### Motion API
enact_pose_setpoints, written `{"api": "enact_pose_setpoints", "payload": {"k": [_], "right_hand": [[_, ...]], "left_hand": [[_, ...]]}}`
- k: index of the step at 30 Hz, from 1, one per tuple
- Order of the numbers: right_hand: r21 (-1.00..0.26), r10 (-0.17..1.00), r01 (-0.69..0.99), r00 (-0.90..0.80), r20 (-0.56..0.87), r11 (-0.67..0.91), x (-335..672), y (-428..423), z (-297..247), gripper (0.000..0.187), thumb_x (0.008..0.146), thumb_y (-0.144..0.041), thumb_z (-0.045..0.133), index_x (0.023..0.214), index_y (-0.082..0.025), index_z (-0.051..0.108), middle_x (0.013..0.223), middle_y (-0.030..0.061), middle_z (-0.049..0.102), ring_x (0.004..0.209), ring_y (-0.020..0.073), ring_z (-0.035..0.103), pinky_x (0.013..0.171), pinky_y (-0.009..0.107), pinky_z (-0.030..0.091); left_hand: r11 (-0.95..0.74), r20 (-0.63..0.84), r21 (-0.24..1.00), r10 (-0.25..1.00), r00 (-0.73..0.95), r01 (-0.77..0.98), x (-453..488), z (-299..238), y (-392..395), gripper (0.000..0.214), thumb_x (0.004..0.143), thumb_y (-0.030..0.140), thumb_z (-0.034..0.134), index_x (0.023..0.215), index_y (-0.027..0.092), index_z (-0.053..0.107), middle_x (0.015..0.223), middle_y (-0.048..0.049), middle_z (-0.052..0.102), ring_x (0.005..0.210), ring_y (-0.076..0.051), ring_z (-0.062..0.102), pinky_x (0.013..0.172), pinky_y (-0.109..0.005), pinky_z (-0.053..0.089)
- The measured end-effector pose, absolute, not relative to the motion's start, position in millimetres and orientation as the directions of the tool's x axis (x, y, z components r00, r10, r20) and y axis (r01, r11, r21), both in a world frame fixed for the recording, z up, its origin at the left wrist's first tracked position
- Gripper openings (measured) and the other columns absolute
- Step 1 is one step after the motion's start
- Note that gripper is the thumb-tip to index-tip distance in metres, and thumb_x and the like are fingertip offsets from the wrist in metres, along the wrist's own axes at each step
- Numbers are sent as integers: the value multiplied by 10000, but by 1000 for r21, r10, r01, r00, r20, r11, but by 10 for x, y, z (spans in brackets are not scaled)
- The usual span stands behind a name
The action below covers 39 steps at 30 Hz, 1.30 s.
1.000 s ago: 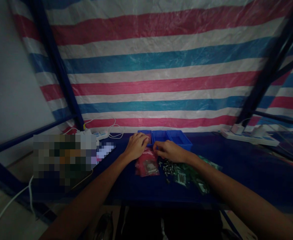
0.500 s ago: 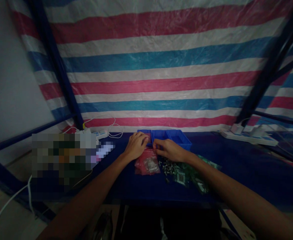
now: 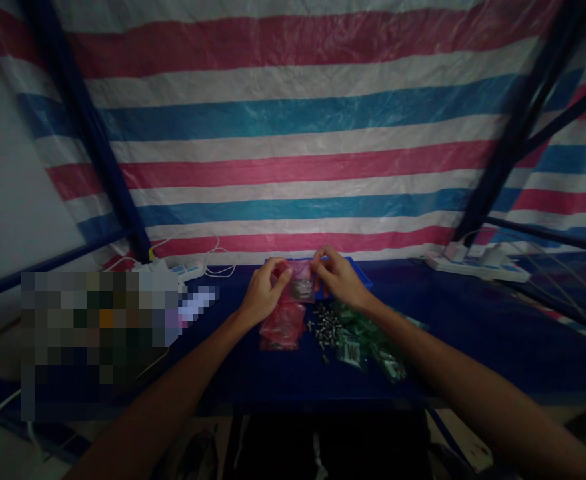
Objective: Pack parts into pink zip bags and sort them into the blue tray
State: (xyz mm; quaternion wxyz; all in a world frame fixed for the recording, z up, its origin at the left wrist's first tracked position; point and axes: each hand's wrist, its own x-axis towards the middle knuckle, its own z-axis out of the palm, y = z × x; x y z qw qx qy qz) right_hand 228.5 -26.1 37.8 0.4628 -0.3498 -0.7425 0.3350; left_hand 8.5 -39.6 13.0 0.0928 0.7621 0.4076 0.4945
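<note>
A small pinkish see-through plastic bag [image 3: 303, 287] with metal pieces in it hangs upright between my two hands. My left hand [image 3: 261, 292] pinches its left upper edge between thumb and fingers. At its right upper corner, my right hand [image 3: 341, 281] is closed in a pinch. Just below lie red plastic bags [image 3: 281, 325] on the blue table. Right of those is a loose heap of small screws [image 3: 327, 327]. Green plastic bags [image 3: 367, 333] with metal parts lie beneath and beside my right forearm. Behind my hands, the blue divided tray [image 3: 360, 270] is partly hidden.
White power strips stand at the back left [image 3: 189, 271] and the back right [image 3: 477, 265], with plugs and cables. Blue metal posts frame the table [image 3: 223, 380]. A striped plastic sheet [image 3: 293, 153] hangs behind. Blurred-out items cover the table's left end.
Both hands have risen, lifting the small bag with metal pieces up off the red bags. Before, it lay flat below my hands. The whole view has shifted slightly.
</note>
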Motion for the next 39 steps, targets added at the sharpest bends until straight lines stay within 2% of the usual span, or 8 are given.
{"api": "enact_pose_setpoints", "payload": {"k": [5,11,20,24,27,31,35,39], "right_hand": [[-858,852,130,-259,455,497,2273,-212,384,344,951,-559,596,1014,-255,448,632,-63,617,403,119,533,340,201,360],[-861,845,131,-308,436,492,2257,-167,327,370,903,-551,679,1013,-250,494,837,-5,659,501,127,596,334,210,337],[-841,820,181,-398,412,510,2293,-127,299,326,947,-534,646,892,-236,525,692,-19,544,531,129,515,480,291,408],[-839,824,183,-378,422,513,2297,-115,302,357,942,-570,649,904,-240,519,697,-18,534,548,133,505,486,295,404],[-834,819,172,-371,438,524,2293,-124,301,359,952,-573,642,899,-245,507,688,-19,519,540,129,480,474,294,384],[-847,829,162,-362,427,507,2287,-135,298,357,966,-569,630,890,-254,479,674,-8,523,524,132,463,454,305,377],[-846,810,117,-382,445,520,2268,-146,305,345,956,-563,639,895,-259,488,745,1,542,566,147,504,481,322,437],[-777,733,85,-408,545,624,2238,-188,324,301,949,-516,673,883,-256,537,819,15,576,767,192,573,709,369,529]], "left_hand": [[-625,611,648,768,194,435,116,53,-346,293,1025,495,572,1059,211,633,914,-31,724,779,-179,649,743,-290,495],[-651,638,693,754,156,311,123,28,-307,243,1026,440,589,1016,198,616,871,-12,686,754,-161,623,704,-261,449],[-649,661,673,743,103,355,131,78,-338,278,1063,402,504,899,196,592,770,18,593,705,-145,569,682,-256,419],[-652,699,627,712,60,427,102,48,-277,212,1041,355,552,936,190,634,826,-1,643,737,-151,603,716,-269,450],[-648,712,622,702,26,440,86,10,-238,147,1018,306,593,1113,199,626,919,-18,676,769,-157,636,744,-283,490],[-675,823,512,564,-76,531,84,21,-267,429,927,232,721,1302,209,513,1088,-48,635,814,-154,607,792,-306,513],[-730,839,416,538,81,542,103,108,-359,188,975,265,684,1134,221,594,1012,-31,642,869,-170,619,835,-316,519],[-763,784,463,590,193,451,145,143,-436,198,1033,338,603,1191,219,612,1131,-69,669,962,-192,662,821,-316,535]]}}
